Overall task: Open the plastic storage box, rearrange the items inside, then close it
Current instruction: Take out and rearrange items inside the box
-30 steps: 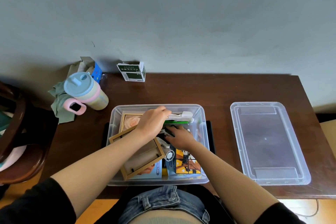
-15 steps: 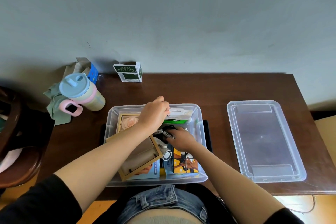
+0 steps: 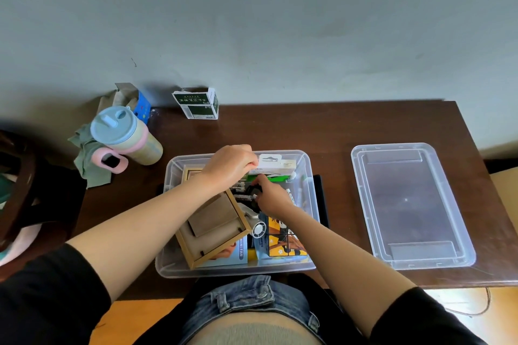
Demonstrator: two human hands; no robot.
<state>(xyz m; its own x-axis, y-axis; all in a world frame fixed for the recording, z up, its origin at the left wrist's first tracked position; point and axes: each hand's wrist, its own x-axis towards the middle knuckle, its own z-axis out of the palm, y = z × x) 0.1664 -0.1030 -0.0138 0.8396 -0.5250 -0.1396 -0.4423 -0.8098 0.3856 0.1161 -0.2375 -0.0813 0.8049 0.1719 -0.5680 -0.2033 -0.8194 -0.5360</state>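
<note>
The clear plastic storage box [image 3: 313, 199] stands open at the table's near edge, its lid [image 3: 410, 204] lying flat to the right. Inside are a wooden picture frame [image 3: 215, 228] lying back up, a mini fan box [image 3: 241, 253], a yellow illustrated box [image 3: 283, 241], batteries [image 3: 242, 198] and a white and green package [image 3: 276, 168] at the far wall. My left hand [image 3: 228, 166] pinches the left end of that white package. My right hand [image 3: 273, 196] grips a small black object [image 3: 254, 193] in the box's middle.
A pastel tumbler [image 3: 126, 138] with a pink handle lies on a green cloth [image 3: 89, 161] at the table's left. A dark green carton [image 3: 197, 103] and a blue box [image 3: 141, 105] stand by the wall. A wooden chair [image 3: 22, 185] is at far left.
My left hand has shifted the white package toward the box's far wall. My right hand has moved slightly forward in the box, curling round the small black object.
</note>
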